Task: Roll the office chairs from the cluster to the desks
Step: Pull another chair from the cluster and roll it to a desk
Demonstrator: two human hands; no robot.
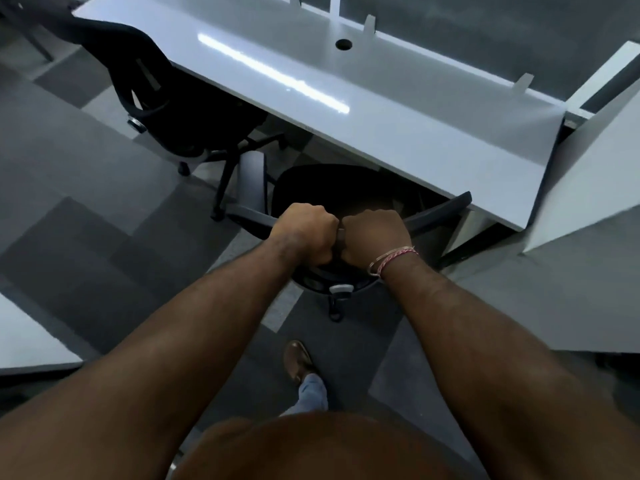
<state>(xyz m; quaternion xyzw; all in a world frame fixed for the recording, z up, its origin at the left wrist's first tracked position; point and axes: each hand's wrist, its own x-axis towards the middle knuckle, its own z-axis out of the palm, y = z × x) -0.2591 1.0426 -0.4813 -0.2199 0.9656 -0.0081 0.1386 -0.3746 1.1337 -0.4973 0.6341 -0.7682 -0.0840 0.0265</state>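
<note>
**Desk editor:** What is the lead element?

**Photographer:** A person's left hand [306,232] and right hand [374,237], fists side by side and nearly touching, both clamped over the top edge of the backrest of a black office chair [332,188]. A thread bracelet [391,259] circles the right wrist.

**Desk editor:** Where does that chair sit against the white desk [381,109]?

**Photographer:** At the desk's near edge. The front of the seat lies under the overhang, the backrest stands clear of it. One armrest [252,181] shows on the chair's left, the other [440,209] runs out to the right, close under the desk's lip.

**Desk editor:** Anything else at that desk?

**Photographer:** A second black chair [162,98] further left along the same edge, its seat under the top and its mesh back turned outward. Its star base and a caster rest on the floor beside the held chair's left armrest; whether they touch I cannot tell.

**Desk editor:** On the desk itself?

**Photographer:** A round cable hole [343,44] near the far side and a bright streak of reflected light along the top.

**Desk editor:** And below the hands?

**Photographer:** A brown shoe [298,362] on grey carpet tiles [86,188], on the near side of the chair from the desk. A caster of the held chair shows just under the wrists.
</note>
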